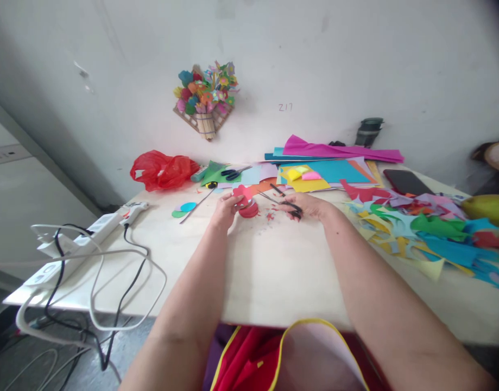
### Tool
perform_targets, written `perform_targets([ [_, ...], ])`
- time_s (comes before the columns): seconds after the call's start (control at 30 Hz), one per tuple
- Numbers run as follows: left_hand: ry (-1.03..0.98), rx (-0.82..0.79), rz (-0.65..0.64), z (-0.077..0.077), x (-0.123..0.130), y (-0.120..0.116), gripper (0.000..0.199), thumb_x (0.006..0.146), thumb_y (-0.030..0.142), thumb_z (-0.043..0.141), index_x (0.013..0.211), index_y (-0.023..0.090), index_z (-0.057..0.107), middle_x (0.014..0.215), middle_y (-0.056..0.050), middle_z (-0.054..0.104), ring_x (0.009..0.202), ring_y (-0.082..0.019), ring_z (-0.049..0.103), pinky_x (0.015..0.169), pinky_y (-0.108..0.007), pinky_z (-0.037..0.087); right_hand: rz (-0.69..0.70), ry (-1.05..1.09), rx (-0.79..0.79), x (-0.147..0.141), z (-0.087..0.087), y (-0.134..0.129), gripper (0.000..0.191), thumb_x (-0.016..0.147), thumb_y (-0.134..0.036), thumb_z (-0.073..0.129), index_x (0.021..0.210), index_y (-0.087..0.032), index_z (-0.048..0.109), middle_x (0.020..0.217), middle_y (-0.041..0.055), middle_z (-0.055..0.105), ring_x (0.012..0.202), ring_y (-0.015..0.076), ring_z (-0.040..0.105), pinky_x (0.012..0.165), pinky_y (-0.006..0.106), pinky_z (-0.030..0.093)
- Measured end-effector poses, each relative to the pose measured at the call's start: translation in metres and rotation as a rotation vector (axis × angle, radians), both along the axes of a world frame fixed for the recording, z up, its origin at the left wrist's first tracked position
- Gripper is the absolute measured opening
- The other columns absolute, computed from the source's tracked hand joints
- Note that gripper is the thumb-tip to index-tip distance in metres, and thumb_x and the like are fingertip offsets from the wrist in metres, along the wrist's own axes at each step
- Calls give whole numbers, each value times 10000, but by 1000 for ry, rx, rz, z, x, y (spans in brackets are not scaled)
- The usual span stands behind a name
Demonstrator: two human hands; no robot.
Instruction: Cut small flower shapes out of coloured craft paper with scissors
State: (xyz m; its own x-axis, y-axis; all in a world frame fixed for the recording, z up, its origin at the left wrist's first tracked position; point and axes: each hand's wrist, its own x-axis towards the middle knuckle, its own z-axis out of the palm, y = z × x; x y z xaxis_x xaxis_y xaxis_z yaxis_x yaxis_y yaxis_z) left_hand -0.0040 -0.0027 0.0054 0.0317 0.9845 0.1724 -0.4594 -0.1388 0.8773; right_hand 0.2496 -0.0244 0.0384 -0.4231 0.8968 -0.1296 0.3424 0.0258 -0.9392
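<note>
My left hand [228, 210] pinches a red paper flower shape [243, 194] with scalloped edges, above the middle of the table. Below it lie round red paper pieces [249, 210]. My right hand [304, 206] grips the black handles of a pair of scissors [290, 207], whose blades point left toward the red paper and do not touch it. Small red scraps [270, 216] are scattered on the table between my hands. A blue paper circle [188, 207] and a green one [178, 214] lie to the left, beside a thin dark stick [198, 203].
Cut colored scraps [440, 228] and a phone [408, 182] cover the right side. Colored sheets [339, 171], other scissors [233, 174] and a red plastic bag [163, 169] lie at the back. A power strip [76, 250] with loose cables is at left.
</note>
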Motion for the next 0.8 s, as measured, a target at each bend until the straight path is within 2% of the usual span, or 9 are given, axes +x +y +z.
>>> perform_targets([
  [0.1, 10, 10, 2, -1, -4, 2, 168, 581, 169, 787, 683, 150, 654, 720, -36, 704, 689, -165, 661, 728, -314, 511, 122, -43, -13, 12, -1, 2, 348, 712, -453, 799, 694, -158, 616, 500, -1, 600, 387, 81, 486, 378, 209, 375],
  [0.2, 17, -4, -2, -2, -8, 4, 182, 554, 173, 781, 695, 153, 667, 732, -39, 712, 703, -173, 661, 720, -311, 504, 185, -82, -15, 20, 2, 2, 324, 694, -430, 793, 721, -151, 630, 534, 1, 623, 421, 83, 506, 402, 205, 370],
  [0.4, 64, -23, -50, -3, -11, 5, 158, 572, 160, 759, 712, 144, 686, 734, -43, 705, 672, -155, 635, 671, -290, 479, 187, -238, -62, 16, 18, -10, 317, 675, -429, 795, 764, -144, 687, 538, 1, 620, 443, 82, 485, 458, 219, 380],
  [0.5, 97, -37, -81, -3, -7, 3, 115, 566, 146, 745, 660, 143, 679, 679, -41, 685, 629, -146, 609, 638, -279, 465, 178, -305, -22, 8, 24, -15, 369, 647, -451, 834, 820, -147, 717, 556, -12, 614, 463, 76, 487, 477, 214, 381],
  [0.67, 140, -61, -170, -1, -1, -1, 119, 538, 142, 751, 596, 133, 647, 615, -35, 657, 580, -135, 585, 610, -263, 444, 210, -354, 12, 0, 24, -14, 483, 615, -525, 852, 898, -148, 746, 550, -23, 596, 478, 75, 495, 483, 210, 384],
  [0.8, 185, -106, -222, -1, 1, -3, 127, 542, 133, 746, 642, 102, 674, 639, -61, 676, 584, -144, 602, 624, -270, 449, 221, -359, 24, -5, 23, -15, 542, 559, -574, 866, 866, -144, 743, 530, -28, 580, 475, 76, 479, 460, 208, 383],
])
